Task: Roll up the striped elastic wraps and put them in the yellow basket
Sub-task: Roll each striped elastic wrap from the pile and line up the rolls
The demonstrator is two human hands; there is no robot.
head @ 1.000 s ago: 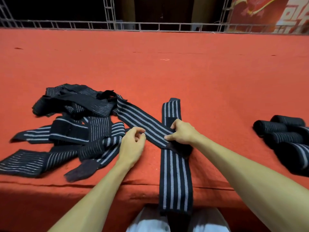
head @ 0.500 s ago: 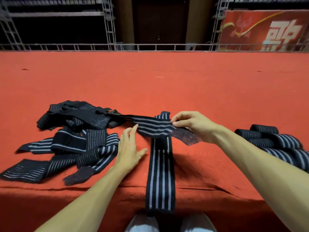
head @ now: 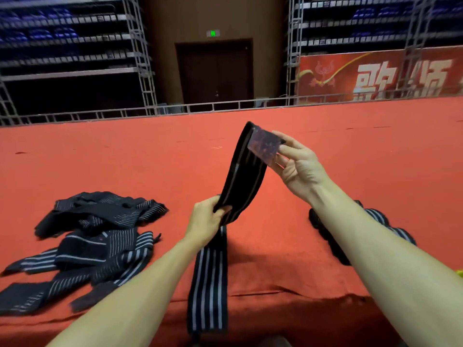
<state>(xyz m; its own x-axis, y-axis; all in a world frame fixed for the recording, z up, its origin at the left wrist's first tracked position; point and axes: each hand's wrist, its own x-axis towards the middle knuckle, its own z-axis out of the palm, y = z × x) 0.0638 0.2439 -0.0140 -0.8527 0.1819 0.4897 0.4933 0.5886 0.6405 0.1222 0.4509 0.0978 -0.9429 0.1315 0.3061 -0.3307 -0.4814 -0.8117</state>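
A red carpeted stage (head: pixel 338 156) runs back to a metal railing (head: pixel 213 106). Above it, the right hand (head: pixel 298 166) pinches the fuzzy fastener end (head: pixel 265 146) of a striped wrap (head: pixel 243 179) between thumb and fingers, holding it raised. The left hand (head: pixel 208 221) grips the same wrap lower down, fingers curled round it. Beneath, another striped wrap (head: pixel 209 284) lies flat over the stage edge. A loose pile of wraps (head: pixel 100 241) sits to the left. Rolled wraps (head: pixel 380 216) lie to the right, partly behind the right forearm.

Loose wraps (head: pixel 95 236) lie left, rolled wraps (head: pixel 380 217) right — a flat wrap (head: pixel 209 284) between them.
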